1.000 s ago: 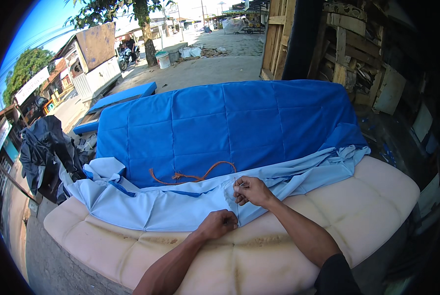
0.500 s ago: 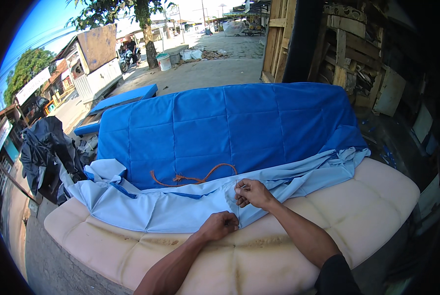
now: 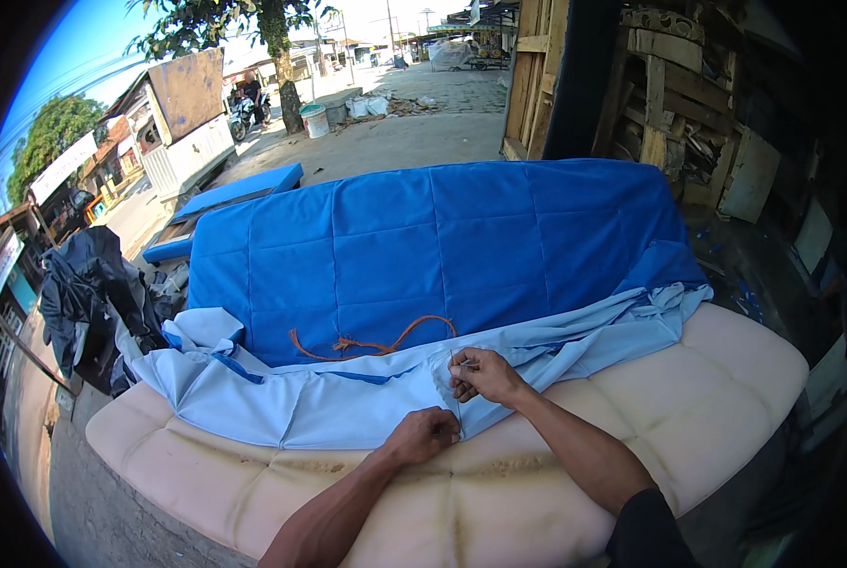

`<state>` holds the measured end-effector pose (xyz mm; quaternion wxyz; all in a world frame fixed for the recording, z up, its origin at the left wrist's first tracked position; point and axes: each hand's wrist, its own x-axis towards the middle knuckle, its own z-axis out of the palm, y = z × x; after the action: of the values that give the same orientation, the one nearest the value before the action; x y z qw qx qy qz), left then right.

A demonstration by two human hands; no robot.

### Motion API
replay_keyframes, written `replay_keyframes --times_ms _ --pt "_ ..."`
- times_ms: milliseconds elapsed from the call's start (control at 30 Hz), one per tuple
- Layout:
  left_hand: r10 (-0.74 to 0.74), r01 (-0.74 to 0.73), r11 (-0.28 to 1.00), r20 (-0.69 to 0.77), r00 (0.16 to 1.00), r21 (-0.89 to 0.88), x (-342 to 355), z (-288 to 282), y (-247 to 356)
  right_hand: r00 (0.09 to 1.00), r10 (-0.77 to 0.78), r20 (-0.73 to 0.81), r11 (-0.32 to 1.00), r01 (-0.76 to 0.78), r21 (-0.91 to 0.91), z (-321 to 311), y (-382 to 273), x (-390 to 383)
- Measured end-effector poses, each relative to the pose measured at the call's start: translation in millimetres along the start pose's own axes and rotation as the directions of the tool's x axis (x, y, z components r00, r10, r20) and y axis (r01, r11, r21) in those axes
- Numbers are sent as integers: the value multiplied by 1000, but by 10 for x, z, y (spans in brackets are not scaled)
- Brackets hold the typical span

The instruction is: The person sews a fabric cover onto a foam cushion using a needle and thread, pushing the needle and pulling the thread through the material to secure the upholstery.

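Observation:
A quilted blue cover (image 3: pixel 433 237) lies over the back of a long padded piece, its pale blue underside (image 3: pixel 329 407) bunched along the front edge. My right hand (image 3: pixel 480 376) pinches a thin strand or needle, too fine to tell which, at a seam in the pale fabric. My left hand (image 3: pixel 423 435) is closed at the fabric's lower edge below it; what its fingers hold is hidden. An orange cord (image 3: pixel 385 346) lies on the cover just above my hands. Stained cream foam padding (image 3: pixel 698 407) shows under the fabric and my forearms.
Dark crumpled material (image 3: pixel 92 293) lies at left, and blue padded pieces (image 3: pixel 234 185) behind it. Wooden boards (image 3: pixel 688 104) stand at right. Farther off are a tree (image 3: pixel 286 85), a bucket (image 3: pixel 314 119), a motorbike (image 3: pixel 240 118) with a person beside it, and a street.
My hands and the pale fabric sit very slightly lower in the view than a second ago. My right hand's fingers shift slightly and stay pinched.

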<state>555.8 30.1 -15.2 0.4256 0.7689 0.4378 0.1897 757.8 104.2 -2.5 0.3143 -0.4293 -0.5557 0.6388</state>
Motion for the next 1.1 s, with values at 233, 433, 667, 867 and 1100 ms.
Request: replay_keyframes --times_ms 233,433,667,867,1100 --pt "-17 18 999 -30 999 31 6 43 -8 997 66 27 998 -66 6 30 49 2" --pt "-20 31 990 -83 996 135 -1 123 -3 986 162 -41 986 -164 -41 8 171 15" --pt "0 24 984 -132 991 177 -12 200 38 972 234 18 969 -234 75 -23 464 -2" --pt "3 20 988 -155 988 150 -31 200 4 949 314 2 945 -313 96 34 497 -56" --pt "-23 45 991 -170 985 125 31 282 -164 945 327 21 942 -328 75 163 511 -150"
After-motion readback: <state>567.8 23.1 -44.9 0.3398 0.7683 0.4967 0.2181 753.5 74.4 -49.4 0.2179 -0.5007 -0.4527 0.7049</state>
